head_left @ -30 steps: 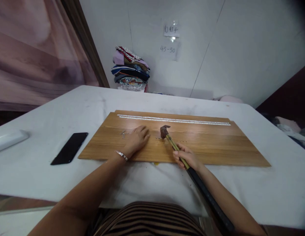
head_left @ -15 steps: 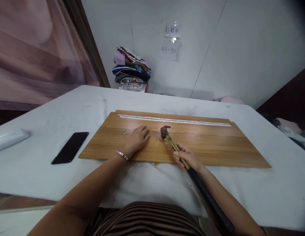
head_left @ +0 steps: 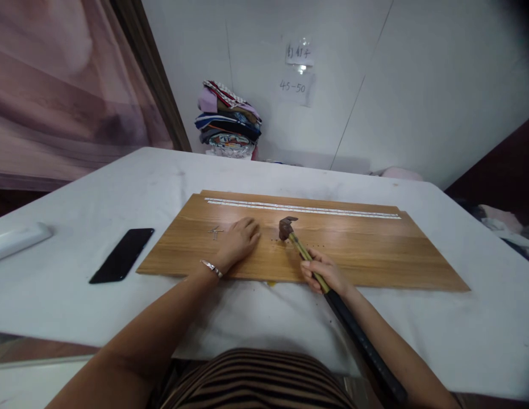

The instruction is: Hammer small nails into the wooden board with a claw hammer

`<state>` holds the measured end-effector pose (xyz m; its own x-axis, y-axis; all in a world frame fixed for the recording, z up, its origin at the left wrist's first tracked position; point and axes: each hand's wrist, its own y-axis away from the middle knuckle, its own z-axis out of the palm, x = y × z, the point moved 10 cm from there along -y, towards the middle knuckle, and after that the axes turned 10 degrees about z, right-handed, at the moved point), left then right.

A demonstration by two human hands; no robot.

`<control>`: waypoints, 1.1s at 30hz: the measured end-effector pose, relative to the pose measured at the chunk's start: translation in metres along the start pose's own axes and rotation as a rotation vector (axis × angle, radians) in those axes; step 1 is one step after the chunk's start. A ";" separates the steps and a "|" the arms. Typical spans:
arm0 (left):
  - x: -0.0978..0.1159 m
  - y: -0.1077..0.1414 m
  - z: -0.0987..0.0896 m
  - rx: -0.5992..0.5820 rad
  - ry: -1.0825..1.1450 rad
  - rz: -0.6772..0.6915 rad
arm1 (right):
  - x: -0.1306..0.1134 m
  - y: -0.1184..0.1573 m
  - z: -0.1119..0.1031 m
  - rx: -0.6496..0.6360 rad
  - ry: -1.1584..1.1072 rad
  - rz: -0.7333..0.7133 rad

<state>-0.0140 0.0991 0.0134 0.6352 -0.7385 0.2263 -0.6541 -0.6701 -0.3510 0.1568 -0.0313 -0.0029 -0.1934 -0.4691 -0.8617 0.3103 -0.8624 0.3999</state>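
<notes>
My right hand [head_left: 324, 272] is wrapped round the shaft of a claw hammer [head_left: 309, 258], below its rusty head. The hammer's head rests at or just over the wooden board [head_left: 375, 255], beside a row of small dark dots [head_left: 319, 245]. My left hand [head_left: 241, 241] lies flat on the board, fingers stretched out and holding nothing. A few loose nails [head_left: 215, 232] lie on the board just left of it. Two white measuring strips [head_left: 302, 208] run along the board's far side.
A black phone [head_left: 121, 255] lies on the white table [head_left: 76, 216] left of the board. Further left is a white rounded object [head_left: 21, 240]. Folded clothes [head_left: 228, 120] are stacked beyond the far edge. Paper notes [head_left: 296, 85] hang on the wall.
</notes>
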 end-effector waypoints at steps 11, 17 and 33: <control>0.002 0.000 -0.002 0.023 -0.003 0.011 | 0.000 -0.002 0.000 -0.010 0.009 -0.006; 0.002 -0.001 -0.003 0.017 0.002 -0.013 | -0.002 -0.001 0.000 -0.012 0.001 -0.022; 0.001 -0.001 0.000 0.009 -0.002 0.003 | 0.003 -0.004 -0.002 -0.009 0.004 -0.008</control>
<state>-0.0129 0.0988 0.0135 0.6339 -0.7406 0.2228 -0.6525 -0.6668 -0.3600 0.1571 -0.0291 -0.0076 -0.1919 -0.4616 -0.8661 0.3174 -0.8643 0.3903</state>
